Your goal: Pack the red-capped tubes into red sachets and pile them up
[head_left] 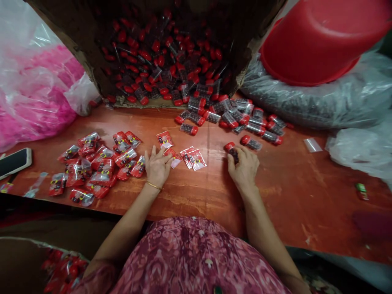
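Note:
My left hand [158,168] lies palm down with its fingers apart. Its fingertips are at a red printed sachet [174,158], and another printed sachet [165,139] lies just beyond them. Further right sit a few overlapping flat sachets [196,159]. My right hand [245,167] is closed, thumb and fingers around a small clear tube with a red cap and dark beads inside [231,150]. A similar red-capped tube [251,143] rests beyond its knuckles. To the left of my left hand is a pile of red wrapped packs [101,167].
A cardboard box [147,104] full of red-capped tubes lies open at the back, with loose tubes [239,114] spilling out. Pink-filled bags [36,94] and a phone [16,162] are at left. A red bucket [309,45] rests on a stuffed plastic bag [294,102] at right.

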Tool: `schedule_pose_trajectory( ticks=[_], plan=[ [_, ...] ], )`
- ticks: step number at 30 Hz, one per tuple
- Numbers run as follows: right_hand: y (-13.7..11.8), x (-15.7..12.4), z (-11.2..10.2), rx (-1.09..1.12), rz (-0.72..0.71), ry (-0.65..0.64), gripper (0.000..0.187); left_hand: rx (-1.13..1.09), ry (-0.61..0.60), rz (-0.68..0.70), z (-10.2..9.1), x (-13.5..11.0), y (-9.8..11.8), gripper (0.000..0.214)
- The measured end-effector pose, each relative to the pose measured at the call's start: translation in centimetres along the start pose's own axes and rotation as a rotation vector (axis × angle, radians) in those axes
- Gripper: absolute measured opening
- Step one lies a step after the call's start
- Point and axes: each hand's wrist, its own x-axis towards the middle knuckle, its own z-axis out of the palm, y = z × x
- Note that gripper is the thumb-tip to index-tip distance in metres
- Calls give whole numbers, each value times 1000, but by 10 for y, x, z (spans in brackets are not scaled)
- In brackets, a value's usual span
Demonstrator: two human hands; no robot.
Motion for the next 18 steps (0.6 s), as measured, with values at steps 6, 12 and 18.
schedule_pose_trajectory(
  ticks=[6, 12, 18],
  plan=[
    [-24, -4, -4, 87, -75, 22, 28, -53, 14, -26, 4, 3, -1, 9],
    [-53, -8, -13, 450, -65, 2, 21, -79, 44, -49, -1, 7, 9, 13],
    [-110, -10, -14, 1124, 198, -328, 19, -250, 35, -8, -10, -4, 47, 14]
  ],
)
